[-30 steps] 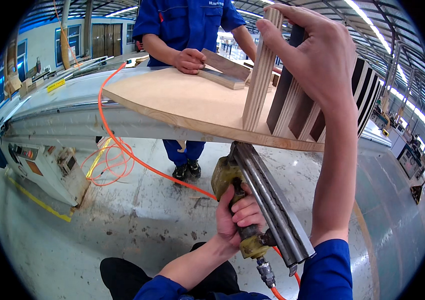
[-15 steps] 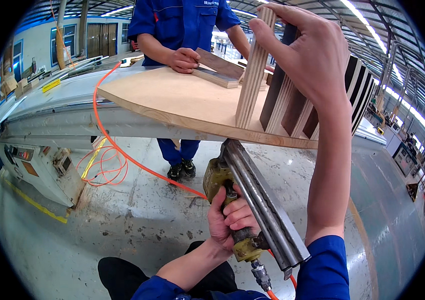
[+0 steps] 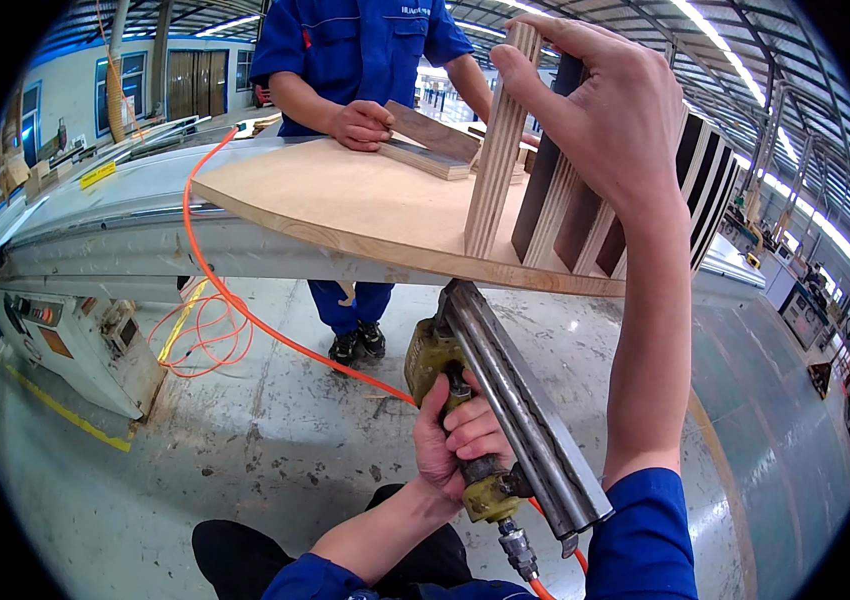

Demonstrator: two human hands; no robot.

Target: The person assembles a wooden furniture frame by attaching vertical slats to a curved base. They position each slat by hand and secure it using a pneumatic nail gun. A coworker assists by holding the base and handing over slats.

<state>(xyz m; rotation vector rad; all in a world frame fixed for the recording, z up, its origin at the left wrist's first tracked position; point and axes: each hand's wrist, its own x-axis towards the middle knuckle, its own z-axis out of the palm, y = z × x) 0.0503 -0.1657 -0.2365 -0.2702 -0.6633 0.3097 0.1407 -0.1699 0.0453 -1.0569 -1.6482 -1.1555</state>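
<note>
- The nail gun (image 3: 505, 400) sits below the round plywood surface (image 3: 345, 200), its nose touching the near edge.
- The left hand (image 3: 455, 435) grips its handle.
- The right hand (image 3: 605, 110) clasps an upright wooden slat (image 3: 498, 150) on top.
- An orange hose (image 3: 235, 300) trails left.

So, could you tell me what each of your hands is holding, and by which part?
The left hand grips the yellow pneumatic nail gun by its handle; the right hand pinches the upright pale plywood slat at its top end.
</note>
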